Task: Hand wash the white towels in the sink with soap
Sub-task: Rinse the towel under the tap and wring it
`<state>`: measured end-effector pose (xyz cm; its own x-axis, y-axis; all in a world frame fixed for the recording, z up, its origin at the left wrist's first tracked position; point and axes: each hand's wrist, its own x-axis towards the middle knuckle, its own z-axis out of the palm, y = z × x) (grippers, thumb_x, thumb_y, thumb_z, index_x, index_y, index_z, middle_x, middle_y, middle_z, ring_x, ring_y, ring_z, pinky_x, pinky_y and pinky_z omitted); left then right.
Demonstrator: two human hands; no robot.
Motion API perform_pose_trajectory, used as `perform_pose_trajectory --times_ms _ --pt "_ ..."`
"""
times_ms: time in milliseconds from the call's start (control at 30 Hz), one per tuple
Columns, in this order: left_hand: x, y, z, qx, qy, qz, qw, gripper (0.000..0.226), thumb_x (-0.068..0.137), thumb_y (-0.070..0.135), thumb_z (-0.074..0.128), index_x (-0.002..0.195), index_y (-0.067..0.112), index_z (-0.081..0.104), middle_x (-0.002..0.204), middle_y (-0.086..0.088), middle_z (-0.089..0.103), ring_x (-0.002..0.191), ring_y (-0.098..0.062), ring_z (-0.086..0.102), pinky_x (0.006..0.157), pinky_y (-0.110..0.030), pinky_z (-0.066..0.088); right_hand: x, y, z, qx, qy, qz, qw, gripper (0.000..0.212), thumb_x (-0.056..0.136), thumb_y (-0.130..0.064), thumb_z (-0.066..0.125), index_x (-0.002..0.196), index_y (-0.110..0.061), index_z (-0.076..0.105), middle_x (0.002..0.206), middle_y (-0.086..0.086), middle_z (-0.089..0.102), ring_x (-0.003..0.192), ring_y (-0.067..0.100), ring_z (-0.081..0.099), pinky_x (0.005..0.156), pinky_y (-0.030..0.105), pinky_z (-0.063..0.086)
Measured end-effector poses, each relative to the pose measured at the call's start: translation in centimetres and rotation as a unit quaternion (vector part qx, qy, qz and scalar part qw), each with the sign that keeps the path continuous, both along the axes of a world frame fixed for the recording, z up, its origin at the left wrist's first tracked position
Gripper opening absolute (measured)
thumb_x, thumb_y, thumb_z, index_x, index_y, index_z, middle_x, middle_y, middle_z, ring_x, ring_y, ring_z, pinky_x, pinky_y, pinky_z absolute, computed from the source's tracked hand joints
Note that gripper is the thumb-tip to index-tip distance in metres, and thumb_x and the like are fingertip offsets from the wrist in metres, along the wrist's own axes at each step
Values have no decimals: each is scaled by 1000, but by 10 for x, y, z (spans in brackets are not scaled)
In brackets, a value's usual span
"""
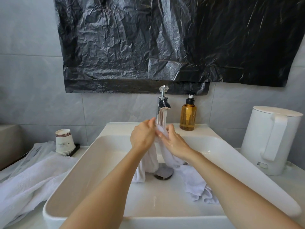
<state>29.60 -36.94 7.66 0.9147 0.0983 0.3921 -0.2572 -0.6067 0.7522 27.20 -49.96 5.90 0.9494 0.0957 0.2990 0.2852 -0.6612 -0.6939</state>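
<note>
Clamped with curled fingers on the bunched top of a wet white towel (195,180): left hand (142,136) and right hand (175,143), directly under the faucet (162,103) and its running stream. Below the grip, both tails of that towel hanging into the sink (77,164), draped either side of the drain (163,173). Left of and below the grip, a second white towel (29,177) over the basin's rim; right of and behind it, an amber soap bottle (188,117) and a white kettle (257,138).
</note>
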Motion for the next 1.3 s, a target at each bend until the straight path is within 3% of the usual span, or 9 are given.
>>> perform_pose_trajectory --times_ms 100,200,367,500,667,767,900,1067,1300 --pt "6 10 5 -99 -9 6 995 46 100 53 35 87 17 60 100 -12 69 99 -33 61 83 -39 44 6 -13 -8 -77 74 -6 994 81 72 -71 64 127 -20 37 115 -2 56 101 18 57 76 32 47" --pt "10 19 6 -159 -8 37 987 49 98 56 37 99 16 66 98 -6 69 98 -29 61 81 -36 44 13 -27 -14 -156 97 -26 983 42 77 -33 73 110 -22 49 99 -3 53 87 15 51 67 24 41" --pt "14 27 1 -4 38 123 992 47 104 45 30 112 13 64 113 -12 60 109 -34 55 81 -36 39 6 -26 26 133 61 -42 988 14 81 0 56 80 -13 52 81 1 51 77 15 48 62 25 34" --pt "20 17 -5 109 40 20 993 33 102 21 38 100 4 66 116 -19 59 107 -35 53 84 -36 40 3 -14 38 223 37 -72 971 21 86 -3 48 107 -5 50 103 9 54 93 22 49 71 29 37" --pt "-4 -9 6 -122 124 -301 938 70 96 66 22 123 16 64 120 -3 67 111 -17 62 94 -28 45 0 -11 36 236 28 -61 970 14 92 -10 47 104 -9 41 90 2 43 77 10 43 61 25 32" --pt "-5 -4 2 -90 99 -321 938 48 102 52 32 127 24 61 123 3 64 111 -8 59 85 -14 45 -2 -12 35 282 46 -67 956 23 88 -11 50 109 -9 41 92 4 44 77 10 46 62 25 37" --pt "1 -5 1 -86 39 -220 971 36 100 46 45 93 17 66 92 -1 65 78 -13 57 63 -19 43 4 -16 37 351 137 -32 926 72 46 -24 73 113 -3 60 104 25 64 89 34 65 80 37 53" --pt "11 -12 -4 -184 40 -140 972 32 99 44 46 93 20 66 100 -1 68 98 -21 62 91 -38 48 0 4 20 131 -13 -37 991 32 96 -45 48 115 -24 34 109 0 51 94 16 54 82 35 45" --pt "2 -22 -10 -151 42 -37 987 44 96 43 37 87 13 68 97 -8 70 95 -30 62 86 -40 49 0 24 7 13 -100 -143 985 34 101 -47 25 92 -21 44 94 10 62 90 34 59 73 38 47"
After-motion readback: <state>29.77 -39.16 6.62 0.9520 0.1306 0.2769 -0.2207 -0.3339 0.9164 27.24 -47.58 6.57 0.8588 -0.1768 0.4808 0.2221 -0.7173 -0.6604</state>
